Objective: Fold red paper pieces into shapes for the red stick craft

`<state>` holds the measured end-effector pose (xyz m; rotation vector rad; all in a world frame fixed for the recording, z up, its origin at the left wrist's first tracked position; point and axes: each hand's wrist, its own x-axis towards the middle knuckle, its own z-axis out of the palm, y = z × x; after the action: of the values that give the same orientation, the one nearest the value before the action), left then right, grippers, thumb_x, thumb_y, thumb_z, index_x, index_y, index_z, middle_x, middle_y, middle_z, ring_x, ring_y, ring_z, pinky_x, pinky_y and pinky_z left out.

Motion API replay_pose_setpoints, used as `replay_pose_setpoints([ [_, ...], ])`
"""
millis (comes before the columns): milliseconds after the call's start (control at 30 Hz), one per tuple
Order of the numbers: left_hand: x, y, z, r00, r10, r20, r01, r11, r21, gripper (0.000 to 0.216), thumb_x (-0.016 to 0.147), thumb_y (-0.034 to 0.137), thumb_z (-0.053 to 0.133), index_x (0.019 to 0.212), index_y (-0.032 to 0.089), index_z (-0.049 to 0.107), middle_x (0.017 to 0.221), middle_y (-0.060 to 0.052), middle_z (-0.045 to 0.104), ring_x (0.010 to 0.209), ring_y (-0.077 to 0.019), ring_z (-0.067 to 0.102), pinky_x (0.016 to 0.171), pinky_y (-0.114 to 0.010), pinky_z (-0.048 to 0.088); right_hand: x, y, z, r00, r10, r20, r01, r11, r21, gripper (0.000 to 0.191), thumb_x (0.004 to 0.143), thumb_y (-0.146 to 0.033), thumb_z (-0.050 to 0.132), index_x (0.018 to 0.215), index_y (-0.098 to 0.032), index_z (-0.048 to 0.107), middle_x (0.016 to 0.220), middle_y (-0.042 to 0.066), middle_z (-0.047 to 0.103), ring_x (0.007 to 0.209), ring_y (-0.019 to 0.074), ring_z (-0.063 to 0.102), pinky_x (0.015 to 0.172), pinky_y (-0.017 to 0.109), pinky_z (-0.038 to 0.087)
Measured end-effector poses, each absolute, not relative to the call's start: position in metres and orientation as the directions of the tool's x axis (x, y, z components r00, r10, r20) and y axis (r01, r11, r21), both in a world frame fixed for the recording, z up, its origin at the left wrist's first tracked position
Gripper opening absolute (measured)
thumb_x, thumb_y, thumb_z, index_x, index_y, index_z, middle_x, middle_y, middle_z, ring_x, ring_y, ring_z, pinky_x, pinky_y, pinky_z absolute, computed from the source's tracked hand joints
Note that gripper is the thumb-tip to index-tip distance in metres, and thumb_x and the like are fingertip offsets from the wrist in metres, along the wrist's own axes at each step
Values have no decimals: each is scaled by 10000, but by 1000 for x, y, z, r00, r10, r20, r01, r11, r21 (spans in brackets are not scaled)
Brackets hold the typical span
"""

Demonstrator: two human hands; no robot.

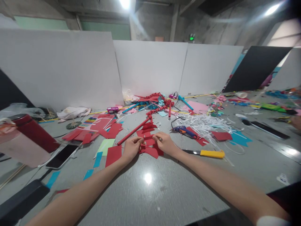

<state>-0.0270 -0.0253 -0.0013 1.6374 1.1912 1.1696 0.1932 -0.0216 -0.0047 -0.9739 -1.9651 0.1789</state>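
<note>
Between my two hands a small strip of red paper (pixel 148 137) is stretched above the table. My left hand (pixel 132 147) pinches its left end, fingers closed. The right end is pinched by my right hand (pixel 165 142). Several cut red paper pieces (pixel 150 151) lie just under and around my fingers. Behind my left hand a thin red stick (pixel 134 130) slants up to the right, toward a chain of red knotted pieces (pixel 160 108). A larger red sheet (pixel 113 155) lies left of my left hand.
Right of my hands are a yellow-handled knife (pixel 211 153), a blue glue gun (pixel 185 131) and a heap of white strips (pixel 204 122). On the left are a phone (pixel 63 155), a red bottle (pixel 35 133) and a black box (pixel 23 201). White panels (pixel 152 66) stand behind.
</note>
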Motion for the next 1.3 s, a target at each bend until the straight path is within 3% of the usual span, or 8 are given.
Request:
replay_pose_setpoints([
  [267,-27,-24,-2,186,958,220,207,-257,944,397,909,489,615,801,130,746,605,-44,663,466,-111,503,478,-226,379,193,-21,-2,-213,764,609,524,615,-589,248,1031,-292,505,827,-216,622,736,11,636,685,187,588,685,308,429],
  [433,-27,-25,0,268,934,237,154,-285,946,411,926,497,599,762,138,712,607,-36,655,470,-109,511,488,-227,398,193,-24,1,-227,765,603,515,620,-592,302,1063,-326,435,823,-215,580,726,6,602,670,177,563,672,301,425],
  [633,-25,-30,2,387,895,221,138,-293,946,373,932,502,595,901,149,713,722,-42,713,488,-101,504,492,-225,402,191,-26,0,-383,664,642,569,717,-402,247,1068,-284,429,906,-206,599,848,57,642,825,210,587,785,336,462],
  [733,-25,-32,3,413,887,208,178,-302,937,384,944,501,572,877,151,715,707,-42,706,510,-107,505,502,-223,394,190,-27,-4,-488,584,649,580,773,-259,234,1064,-269,432,926,-201,608,870,81,650,845,225,578,805,359,471],
  [800,-25,-32,3,419,885,204,201,-309,930,390,944,499,573,836,149,709,681,-43,698,520,-111,507,517,-225,397,189,-26,-6,-504,568,650,586,778,-226,226,1062,-266,436,932,-201,610,875,86,654,843,228,578,802,364,476],
  [1100,-24,-32,1,389,900,195,221,-297,929,380,947,488,563,812,156,691,660,-44,696,517,-115,514,522,-222,394,190,-27,-4,-418,659,626,574,725,-381,232,1070,-267,419,967,-210,619,927,87,683,896,228,619,835,366,488],
  [1300,-23,-30,0,364,915,172,235,-269,934,417,942,514,565,750,157,666,618,-44,682,502,-119,525,510,-224,392,190,-25,-2,-271,736,621,582,639,-504,274,1072,-310,414,892,-211,596,818,41,642,755,196,583,731,320,449],
])
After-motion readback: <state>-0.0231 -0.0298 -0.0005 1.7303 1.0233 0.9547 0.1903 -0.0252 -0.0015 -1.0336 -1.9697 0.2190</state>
